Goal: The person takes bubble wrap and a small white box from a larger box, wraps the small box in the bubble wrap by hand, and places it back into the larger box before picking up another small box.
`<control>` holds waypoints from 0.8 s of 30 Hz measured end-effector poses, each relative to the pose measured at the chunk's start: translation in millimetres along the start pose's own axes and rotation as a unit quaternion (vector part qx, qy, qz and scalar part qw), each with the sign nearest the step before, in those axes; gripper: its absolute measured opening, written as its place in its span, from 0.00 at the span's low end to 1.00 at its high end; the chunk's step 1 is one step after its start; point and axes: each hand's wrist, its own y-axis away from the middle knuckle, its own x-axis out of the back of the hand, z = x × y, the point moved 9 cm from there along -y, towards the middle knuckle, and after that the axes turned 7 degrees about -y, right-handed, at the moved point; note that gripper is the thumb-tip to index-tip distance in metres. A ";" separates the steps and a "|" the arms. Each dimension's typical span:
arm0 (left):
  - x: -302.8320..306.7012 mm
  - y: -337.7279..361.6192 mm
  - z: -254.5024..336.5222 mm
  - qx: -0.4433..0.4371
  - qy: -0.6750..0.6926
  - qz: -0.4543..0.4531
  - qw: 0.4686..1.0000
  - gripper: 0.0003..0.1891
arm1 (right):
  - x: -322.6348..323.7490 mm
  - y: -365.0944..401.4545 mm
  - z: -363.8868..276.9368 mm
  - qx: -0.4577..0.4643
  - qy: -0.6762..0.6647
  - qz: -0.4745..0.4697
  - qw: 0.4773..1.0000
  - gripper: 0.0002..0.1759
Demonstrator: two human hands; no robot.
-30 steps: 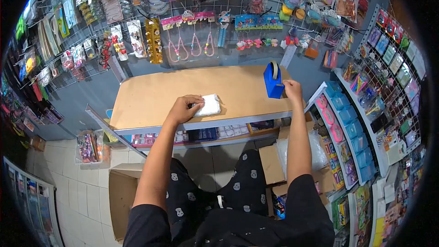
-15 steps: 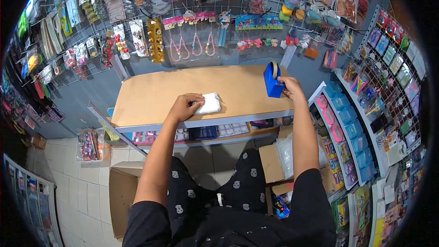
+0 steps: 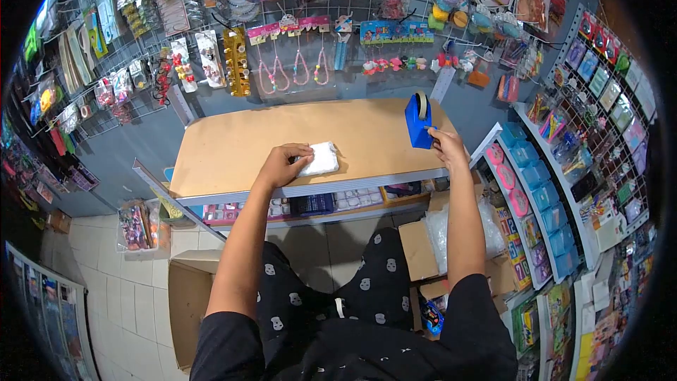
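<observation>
My left hand (image 3: 283,165) holds a small white wrapped packet (image 3: 323,158) against the tabletop, fingers over its left end and the thumb along its near side. At the table's right end stands a blue tape dispenser (image 3: 417,129) with a roll of tape (image 3: 422,104) in its top. My right hand (image 3: 448,148) is at the dispenser's near right side, thumb and fingertips pinched together close to its upper edge. Whatever lies between those fingertips is too small to make out.
Both hands work over a light wooden tabletop (image 3: 240,148) with a metal front edge. Trays of small goods (image 3: 356,200) fill the shelf beneath. Hanging packets cover the wire grid behind. Open cardboard boxes (image 3: 189,303) stand on the floor, and blue bins (image 3: 543,197) line the right rack.
My right hand has shifted slightly towards me and left, its fingers now more pinched at the dispenser's edge. My left hand stays on the packet. The view has shifted slightly.
</observation>
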 end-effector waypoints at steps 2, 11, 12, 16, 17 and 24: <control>-1.2 -0.2 -2.3 0.000 0.005 0.000 1.000 0.11 | 5.9 1.8 10.4 -0.027 -0.041 0.035 0.998 0.09; 1.3 0.9 3.8 0.013 0.004 0.002 1.000 0.10 | 6.6 2.6 29.2 -0.041 -0.158 0.000 0.987 0.10; 1.7 0.7 3.1 0.008 0.002 0.005 1.000 0.10 | 7.2 2.8 28.8 -0.037 -0.153 0.005 0.987 0.10; 0.9 0.2 1.7 0.001 -0.002 0.007 1.000 0.10 | 6.5 6.8 22.8 -0.026 -0.131 0.005 0.991 0.11; 1.3 0.2 1.6 0.002 -0.003 0.005 1.000 0.10 | 5.6 8.4 20.5 -0.026 -0.127 0.007 0.991 0.12; 0.8 0.5 1.2 0.007 -0.007 0.003 1.000 0.11 | -2.7 -2.4 15.7 0.023 -0.083 -0.002 0.996 0.11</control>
